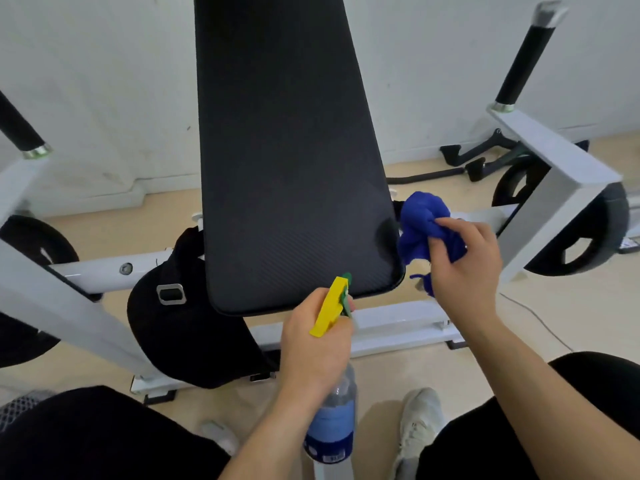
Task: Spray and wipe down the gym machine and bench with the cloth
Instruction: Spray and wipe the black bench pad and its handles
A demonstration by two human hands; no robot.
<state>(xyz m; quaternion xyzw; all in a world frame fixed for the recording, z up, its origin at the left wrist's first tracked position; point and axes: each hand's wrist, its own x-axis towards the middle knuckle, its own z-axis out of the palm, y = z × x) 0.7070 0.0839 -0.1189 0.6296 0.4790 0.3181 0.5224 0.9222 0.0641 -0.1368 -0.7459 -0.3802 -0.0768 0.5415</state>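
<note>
A long black padded bench [287, 150] runs away from me, mounted on a white gym machine frame [391, 323]. My left hand [311, 348] grips a clear spray bottle [334, 417] with a blue label and a yellow and green trigger head, its nozzle pointing at the bench's near edge. My right hand [464, 265] holds a crumpled blue cloth [424, 226] just off the bench's near right corner, beside the pad's edge.
White frame arms with black-gripped handles [526, 53] rise on both sides. Black weight plates [575, 233] sit at the right and left. A black cap [180, 306] hangs under the bench. Cable attachments lie on the floor by the wall. My legs and white shoe [420, 424] are below.
</note>
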